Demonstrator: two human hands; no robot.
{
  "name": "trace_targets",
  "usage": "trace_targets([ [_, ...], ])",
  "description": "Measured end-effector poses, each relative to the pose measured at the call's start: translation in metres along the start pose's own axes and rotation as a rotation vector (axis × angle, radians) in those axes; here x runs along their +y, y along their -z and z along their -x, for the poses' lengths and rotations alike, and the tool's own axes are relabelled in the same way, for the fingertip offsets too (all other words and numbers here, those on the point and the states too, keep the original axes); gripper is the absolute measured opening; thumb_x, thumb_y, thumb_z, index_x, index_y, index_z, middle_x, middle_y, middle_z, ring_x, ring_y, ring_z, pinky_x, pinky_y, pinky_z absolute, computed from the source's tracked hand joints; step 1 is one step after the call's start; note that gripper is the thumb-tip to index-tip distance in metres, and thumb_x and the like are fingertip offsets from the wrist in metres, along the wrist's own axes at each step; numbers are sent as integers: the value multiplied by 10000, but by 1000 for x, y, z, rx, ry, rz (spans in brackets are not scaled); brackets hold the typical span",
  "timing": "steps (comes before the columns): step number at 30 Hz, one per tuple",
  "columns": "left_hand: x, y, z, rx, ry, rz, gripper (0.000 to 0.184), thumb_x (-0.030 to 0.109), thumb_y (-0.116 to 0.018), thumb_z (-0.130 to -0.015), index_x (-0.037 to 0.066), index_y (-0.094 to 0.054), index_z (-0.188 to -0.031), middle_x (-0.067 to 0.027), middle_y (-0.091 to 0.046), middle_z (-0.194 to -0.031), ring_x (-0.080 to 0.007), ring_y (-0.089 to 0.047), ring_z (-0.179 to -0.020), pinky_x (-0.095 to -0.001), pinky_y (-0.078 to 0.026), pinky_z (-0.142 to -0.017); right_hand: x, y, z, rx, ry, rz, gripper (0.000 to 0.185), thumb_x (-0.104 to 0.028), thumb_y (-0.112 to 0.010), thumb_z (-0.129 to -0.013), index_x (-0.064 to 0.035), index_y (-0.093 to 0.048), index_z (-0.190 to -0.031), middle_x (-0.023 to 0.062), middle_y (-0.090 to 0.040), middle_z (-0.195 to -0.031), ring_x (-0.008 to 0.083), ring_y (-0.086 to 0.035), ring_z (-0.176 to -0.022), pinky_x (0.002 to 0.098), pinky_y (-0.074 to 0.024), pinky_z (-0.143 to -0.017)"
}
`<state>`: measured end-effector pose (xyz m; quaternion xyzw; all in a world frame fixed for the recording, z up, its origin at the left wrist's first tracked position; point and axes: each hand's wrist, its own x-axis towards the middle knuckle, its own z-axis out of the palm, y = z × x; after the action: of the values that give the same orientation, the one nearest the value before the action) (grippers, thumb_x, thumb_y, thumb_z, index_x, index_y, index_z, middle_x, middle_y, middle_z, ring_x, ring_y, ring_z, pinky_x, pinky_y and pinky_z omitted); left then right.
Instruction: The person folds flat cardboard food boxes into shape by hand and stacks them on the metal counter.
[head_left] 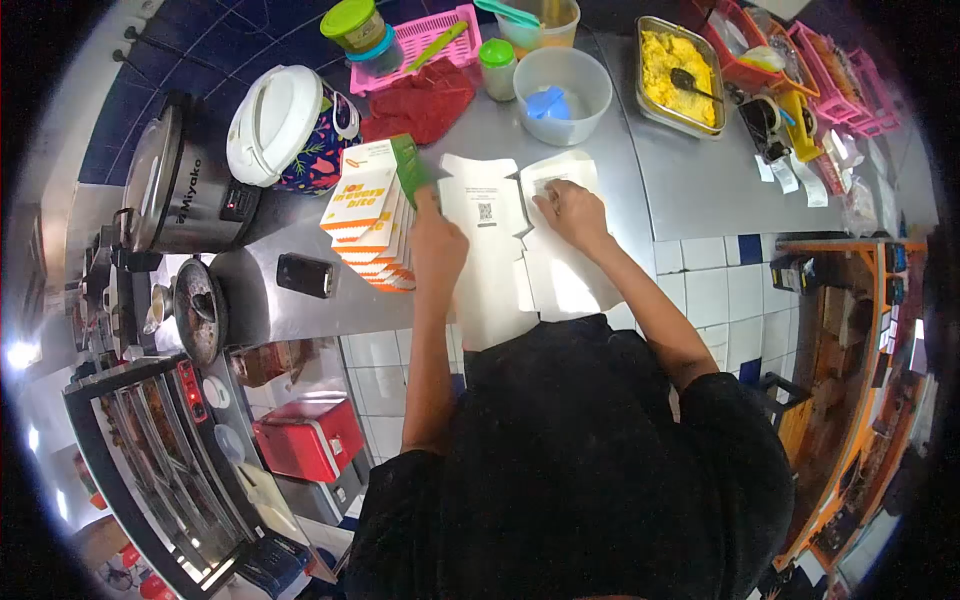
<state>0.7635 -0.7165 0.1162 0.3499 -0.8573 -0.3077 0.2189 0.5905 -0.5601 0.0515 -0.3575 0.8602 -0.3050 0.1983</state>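
On the metal counter [625, 190], toward the far right, a rectangular dish [652, 107] holds yellow food [672, 62] with a dark spoon [690, 85] lying in it. To its left, a clear round tub [590, 88] has a blue item [546, 103] inside; beyond it, another tub [556, 38] holds something orange-tinted. A jar with a green lid [497, 68] stands just left of the round tub, and a pink basket [462, 52] lies farther left. At the left, a silver cooker [180, 190] reads "Miyako". The stack of printed cartons [365, 215], left of centre, carries "joy in every bite" in yellow on white, above orange edges. A QR code [485, 213] shows on the left white cardboard sheet [485, 270]; the lines above it are too small to read. That sheet lies flat in front of the person, its long axis running near to far, the notched end pointing away; the right white cardboard sheet [565, 260] lies just beside it, stretched much the same way. The left hand [437, 235] is closed up at the lower end of a green piece [408, 165] by the cartons; whether it grips the piece cannot be told. The right hand [575, 212] is over the right sheet, fingers curled inward; whether they pinch anything is hidden.
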Motion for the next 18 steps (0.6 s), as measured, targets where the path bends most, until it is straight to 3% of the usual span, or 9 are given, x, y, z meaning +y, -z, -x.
trace_targets([
  [2, -14, -1, -4, -23, 57, 75, 414, -43, -495, -824, 23, -443, -1230, -287, -635, -990, -481, -626, -902, -534, -486, -792, 1, -3, -4, 134, -17, 122, 443, -441, -699, -826, -8, -664, -916, 184, -706, -933, 350, -696, -826, 441, -558, -717],
  [3, -23, -6, -4, -36, 87, 112, 423, -28, -500, -825, 22, -440, -1241, -303, -634, -999, -498, -624, -891, -563, -479, -787, -2, -7, -5, 108, -24, 182, 437, -429, -706, -815, -6, -658, -913, 189, -704, -927, 351, -695, -825, 443, -557, -716],
  [6, -47, -33, -4, -95, 66, -76, 422, 5, -517, -838, 5, -448, -1253, -286, -639, -1041, -472, -632, -933, -544, -492, -824, 0, -18, -9, 119, 48, 262, 351, -312, -706, -786, 0, -625, -925, 205, -692, -859, 366, -690, -776, 466, -553, -677],
  [9, -42, -45, 13, -114, 105, -228, 354, 30, -567, -852, 14, -507, -1200, -274, -635, -1017, -442, -641, -919, -471, -508, -823, 15, -20, -12, 133, -27, 283, 293, -249, -665, -791, -12, -635, -961, 207, -690, -836, 400, -673, -756, 495, -537, -686],
  [11, -37, -52, 23, -2, -122, -94, 408, 115, -602, -888, -7, -484, -1259, -298, -618, -1062, -447, -626, -991, -464, -507, -858, -7, 13, 9, 222, 73, 187, 228, -181, -651, -800, 11, -611, -918, 210, -666, -726, 403, -666, -667, 466, -552, -621],
  [13, -3, -50, 30, -119, -141, 150, 428, 170, -586, -947, -16, -464, -1313, -256, -609, -1147, -400, -623, -1050, -435, -502, -891, -37, 35, 30, 283, 187, 105, 206, -174, -641, -817, 6, -622, -915, 208, -659, -717, 412, -658, -655, 468, -545, -611],
  [15, 42, -39, 32, -326, 103, 786, 395, 209, -539, -1004, -15, -475, -1323, -179, -582, -1234, -280, -594, -1108, -378, -467, -953, -74, 53, 51, 167, 196, -94, 187, -151, -633, -835, 2, -628, -943, 219, -656, -785, 402, -663, -706, 457, -543, -642],
  [16, 52, -44, 31, -235, -46, 789, 342, 176, -476, -1035, -15, -493, -1318, -119, -541, -1284, -189, -544, -1129, -339, -418, -999, -82, 53, 58, 124, 269, -198, 188, -138, -640, -836, 1, -630, -963, 223, -653, -825, 396, -662, -744, 448, -540, -672],
  [18, 59, -41, 23, -113, -4, 866, 342, 170, -472, -1027, -24, -491, -1308, -136, -597, -1186, -204, -579, -1065, -346, -446, -952, -93, 64, 60, 13, 368, -324, 206, -89, -669, -822, 11, -634, -999, 223, -649, -918, 372, -656, -861, 425, -530, -759],
])
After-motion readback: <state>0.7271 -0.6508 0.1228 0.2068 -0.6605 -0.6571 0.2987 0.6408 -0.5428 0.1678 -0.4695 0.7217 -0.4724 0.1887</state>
